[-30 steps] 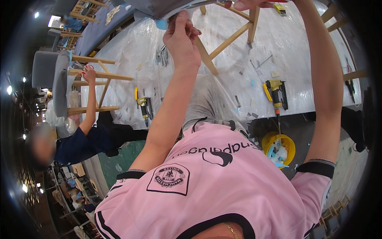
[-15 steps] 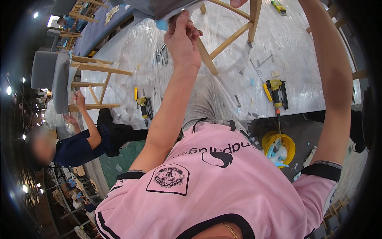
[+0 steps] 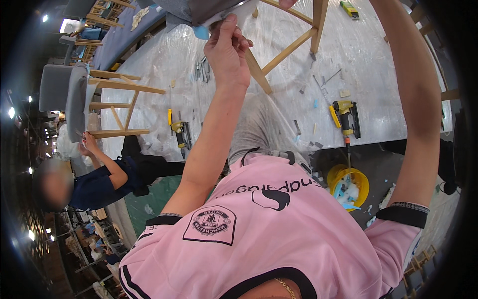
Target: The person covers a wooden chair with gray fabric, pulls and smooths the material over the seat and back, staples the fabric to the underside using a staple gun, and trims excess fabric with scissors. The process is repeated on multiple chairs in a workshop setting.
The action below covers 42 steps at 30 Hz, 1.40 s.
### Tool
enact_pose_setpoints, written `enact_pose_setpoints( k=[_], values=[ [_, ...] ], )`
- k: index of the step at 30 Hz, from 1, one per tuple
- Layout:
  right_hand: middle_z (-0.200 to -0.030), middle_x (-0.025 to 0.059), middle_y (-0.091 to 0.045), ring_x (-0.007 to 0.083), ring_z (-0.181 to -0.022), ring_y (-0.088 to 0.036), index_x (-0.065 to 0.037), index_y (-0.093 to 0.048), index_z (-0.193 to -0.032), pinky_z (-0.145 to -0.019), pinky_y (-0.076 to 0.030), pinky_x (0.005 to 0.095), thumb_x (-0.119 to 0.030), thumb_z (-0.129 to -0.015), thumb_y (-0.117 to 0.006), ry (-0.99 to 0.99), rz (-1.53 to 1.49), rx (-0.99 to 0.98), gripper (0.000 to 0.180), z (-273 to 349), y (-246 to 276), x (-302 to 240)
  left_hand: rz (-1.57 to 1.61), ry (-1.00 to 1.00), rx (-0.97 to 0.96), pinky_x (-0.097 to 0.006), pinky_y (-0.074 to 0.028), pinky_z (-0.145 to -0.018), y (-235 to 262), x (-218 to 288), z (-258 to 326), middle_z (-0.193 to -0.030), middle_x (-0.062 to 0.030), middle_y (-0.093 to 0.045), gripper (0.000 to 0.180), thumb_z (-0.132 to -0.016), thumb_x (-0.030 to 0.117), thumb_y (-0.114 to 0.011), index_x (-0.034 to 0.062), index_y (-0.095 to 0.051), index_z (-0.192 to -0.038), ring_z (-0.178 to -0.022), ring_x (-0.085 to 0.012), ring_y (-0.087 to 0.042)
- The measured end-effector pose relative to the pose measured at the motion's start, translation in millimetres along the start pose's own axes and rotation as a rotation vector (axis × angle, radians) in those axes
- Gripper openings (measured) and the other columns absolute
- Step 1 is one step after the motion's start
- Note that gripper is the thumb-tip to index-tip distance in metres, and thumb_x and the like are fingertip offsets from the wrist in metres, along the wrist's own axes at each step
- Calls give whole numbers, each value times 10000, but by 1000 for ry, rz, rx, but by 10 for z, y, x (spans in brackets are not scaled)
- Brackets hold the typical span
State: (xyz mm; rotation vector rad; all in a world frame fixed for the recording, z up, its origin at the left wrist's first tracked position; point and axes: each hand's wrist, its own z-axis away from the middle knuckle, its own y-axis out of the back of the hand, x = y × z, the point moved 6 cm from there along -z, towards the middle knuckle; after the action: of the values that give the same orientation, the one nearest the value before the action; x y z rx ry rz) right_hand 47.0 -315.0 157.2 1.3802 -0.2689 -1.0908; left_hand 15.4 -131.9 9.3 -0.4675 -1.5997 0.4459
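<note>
At the top of the head view a chair with a grey upholstered seat (image 3: pixel 211 11) and wooden legs (image 3: pixel 289 50) lies tipped over on the table. My left hand (image 3: pixel 229 57) pinches the edge of its grey cover, thumb up along a pale strip and the other fingers curled. A bit of light blue material (image 3: pixel 201 33) pokes out beside that hand. My right arm reaches up along the right side and leaves the picture. Only a fingertip of my right hand (image 3: pixel 287 3) shows at the top edge by the chair frame, so its grip is hidden.
Plastic film covers the table (image 3: pixel 294 104). On it lie two staple guns (image 3: pixel 346 118), (image 3: pixel 180 132), metal tools (image 3: pixel 202 70), a thin rod tool and a yellow-green box (image 3: pixel 349 10). A yellow bucket (image 3: pixel 366 182) of scraps stands below. Left, a co-worker (image 3: pixel 99 184) handles another chair (image 3: pixel 77 102).
The grey cover by my left hand has shifted, and more of its pale edge strip shows. My left hand has barely moved. The co-worker's hands have come together at the other chair's seat.
</note>
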Motion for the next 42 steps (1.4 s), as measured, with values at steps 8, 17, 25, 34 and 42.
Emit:
enact_pose_setpoints(
  k=[8,17,25,34,42],
  values=[
    [-1004,101,-776,178,-925,-702,-19,-735,-1219,-823,-539,332,-401,-800,-873,-43,-175,295,583,488,-722,502,-380,-9,-145,-311,-494,-637,227,-77,206,-684,-6,-599,140,-963,162,-717,47,-668,-898,-599,-114,-550],
    [-673,-67,-531,35,-503,-430,-52,-717,-1259,-468,-337,229,-317,-876,-838,-402,-1422,779,482,373,-4209,1056,-1196,-997,-277,-355,-489,-974,484,832,204,-1397,-118,-473,492,-958,174,-739,23,-482,-1350,-1210,-206,-517],
    [-722,-48,-572,21,-491,-445,-74,-693,-1278,-441,-335,218,-267,-927,-791,-363,-1803,911,412,48,-4417,279,-941,-1224,-514,-380,-409,-1095,-642,1046,-502,-1341,-116,-631,346,-1049,278,-534,4,-637,-1234,-1240,-227,-562],
    [-805,-9,-528,79,-603,-500,-75,-512,-1253,-556,-443,244,-368,-1080,-546,599,-2222,1288,342,-198,-2735,-439,-1175,-1221,-562,-387,-378,-1132,-1470,604,-252,-1413,-78,-618,321,-1053,258,-537,97,-683,-1290,-1333,-245,-524],
    [-806,57,-532,127,-664,-575,-40,-435,-1263,-613,-487,304,-487,-1088,-462,359,-1909,1334,481,-466,-2177,-1081,-1427,-1067,-763,-432,-300,-1200,-1238,817,-68,-1559,-120,-475,495,-1019,383,-606,151,-572,-1455,-1447,-309,-420]
  ],
)
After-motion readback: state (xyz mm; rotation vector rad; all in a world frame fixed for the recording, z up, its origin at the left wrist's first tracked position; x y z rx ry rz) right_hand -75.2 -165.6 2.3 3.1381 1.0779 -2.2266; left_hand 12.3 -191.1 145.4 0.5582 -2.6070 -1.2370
